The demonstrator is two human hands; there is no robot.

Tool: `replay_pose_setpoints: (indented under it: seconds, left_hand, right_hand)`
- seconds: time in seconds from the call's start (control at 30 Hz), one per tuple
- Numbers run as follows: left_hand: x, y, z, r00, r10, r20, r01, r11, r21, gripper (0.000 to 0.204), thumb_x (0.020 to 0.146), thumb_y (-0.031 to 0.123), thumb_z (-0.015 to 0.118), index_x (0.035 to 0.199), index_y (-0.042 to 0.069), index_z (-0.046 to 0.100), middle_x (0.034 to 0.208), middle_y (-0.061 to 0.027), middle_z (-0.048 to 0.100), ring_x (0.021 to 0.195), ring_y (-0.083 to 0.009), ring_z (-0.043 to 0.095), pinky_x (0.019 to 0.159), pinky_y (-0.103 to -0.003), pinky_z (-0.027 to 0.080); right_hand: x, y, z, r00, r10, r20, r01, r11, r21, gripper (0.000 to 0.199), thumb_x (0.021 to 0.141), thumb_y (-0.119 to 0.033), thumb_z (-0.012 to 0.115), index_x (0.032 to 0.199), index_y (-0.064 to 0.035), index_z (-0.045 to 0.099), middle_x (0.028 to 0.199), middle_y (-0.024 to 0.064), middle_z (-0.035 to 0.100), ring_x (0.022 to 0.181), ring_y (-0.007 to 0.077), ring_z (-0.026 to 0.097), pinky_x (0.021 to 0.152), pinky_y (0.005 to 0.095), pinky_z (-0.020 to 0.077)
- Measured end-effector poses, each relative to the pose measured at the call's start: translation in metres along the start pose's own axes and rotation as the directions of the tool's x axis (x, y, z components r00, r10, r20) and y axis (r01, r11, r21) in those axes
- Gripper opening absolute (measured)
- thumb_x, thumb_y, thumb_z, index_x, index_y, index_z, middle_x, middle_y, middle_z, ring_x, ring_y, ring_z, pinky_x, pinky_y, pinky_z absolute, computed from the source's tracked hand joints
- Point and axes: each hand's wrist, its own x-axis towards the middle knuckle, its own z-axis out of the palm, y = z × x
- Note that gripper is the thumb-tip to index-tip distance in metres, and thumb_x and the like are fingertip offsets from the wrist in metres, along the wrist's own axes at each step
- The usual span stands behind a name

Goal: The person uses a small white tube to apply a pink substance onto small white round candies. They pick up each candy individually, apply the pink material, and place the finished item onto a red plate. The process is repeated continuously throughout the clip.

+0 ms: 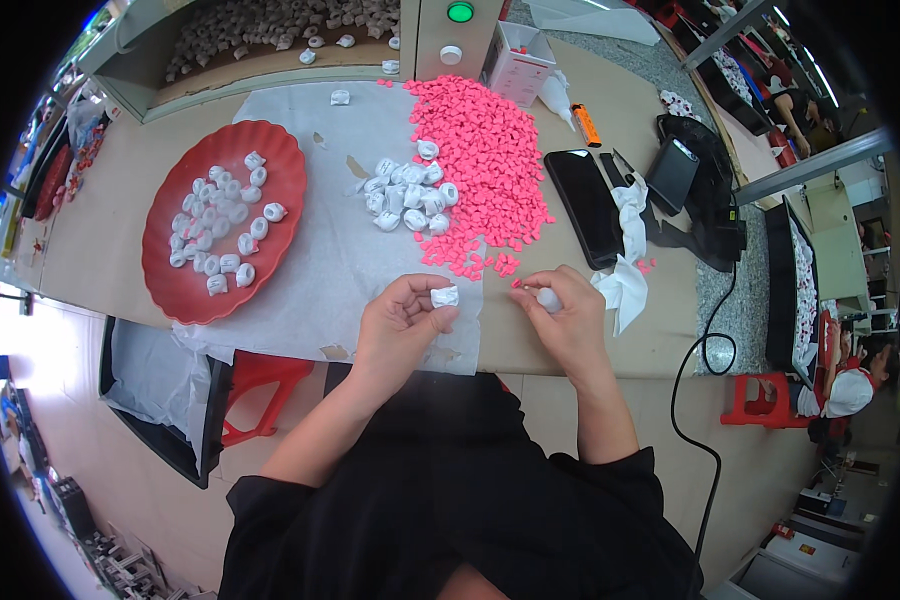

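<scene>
Near the table's front edge, my left hand [402,322] pinches a small white block-like piece [444,296] between thumb and fingertips. To its right, my right hand [568,312] is closed, with a tiny pink piece [517,284] at its fingertips. A rounded white thing [548,299] also shows between those fingers; its kind is mostly hidden. Just beyond both hands spreads a heap of small pink pieces [480,165]. Against its left side lies a cluster of small white pieces [400,195]. A red scalloped tray [158,225] at the left holds more white pieces.
White paper [320,240] covers part of the table. On the right lie a black phone [582,205], crumpled tissue [622,290], an orange lighter [586,125] and a white nozzle bottle [556,98]. A black cable [678,400] hangs off the right edge. A red stool [270,385] stands below left.
</scene>
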Motion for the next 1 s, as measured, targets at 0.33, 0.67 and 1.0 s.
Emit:
replay_pose_setpoints:
  seconds: [0.33, 0.67, 1.0]
  left_hand:
    - [0.000, 0.003, -0.003, 0.999, -0.001, 0.048, 0.002, 1.000, -0.023, 0.027, 0.079, -0.005, 0.059, 0.105, -0.003, 0.051, 0.091, -0.0056, 0.057, 0.082, -0.0100, 0.055, 0.073, -0.022, 0.047]
    - [0.001, 0.004, -0.005, 0.996, 0.047, 0.081, -0.046, 0.999, -0.003, 0.023, 0.085, 0.000, 0.053, 0.108, -0.002, 0.051, 0.096, -0.0068, 0.057, 0.082, -0.0111, 0.055, 0.077, -0.024, 0.046]
    - [-0.003, 0.006, -0.005, 0.990, 0.047, 0.133, -0.062, 0.991, 0.115, 0.025, 0.087, -0.001, 0.048, 0.112, -0.003, 0.051, 0.096, -0.0063, 0.058, 0.083, -0.0110, 0.056, 0.076, -0.023, 0.045]
  right_hand:
    - [0.009, 0.004, -0.001, 0.999, -0.001, 0.037, 0.005, 0.994, -0.110, 0.012, 0.072, -0.010, 0.064, 0.082, -0.0029, 0.062, 0.077, 0.0108, 0.061, 0.069, 0.0257, 0.059, 0.059, 0.0340, 0.0452]
    - [-0.003, -0.027, 0.023, 0.875, 0.306, 0.376, -0.481, 0.455, 0.749, 0.008, 0.079, -0.003, 0.061, 0.086, 0.0010, 0.062, 0.077, 0.0027, 0.060, 0.066, 0.0060, 0.053, 0.058, 0.0197, 0.0432]
    - [-0.002, -0.032, 0.032, 0.893, 0.266, 0.363, -0.450, 0.498, 0.742, 0.014, 0.076, -0.002, 0.066, 0.087, 0.0003, 0.058, 0.081, 0.0034, 0.058, 0.072, 0.0072, 0.054, 0.063, 0.0201, 0.0437]
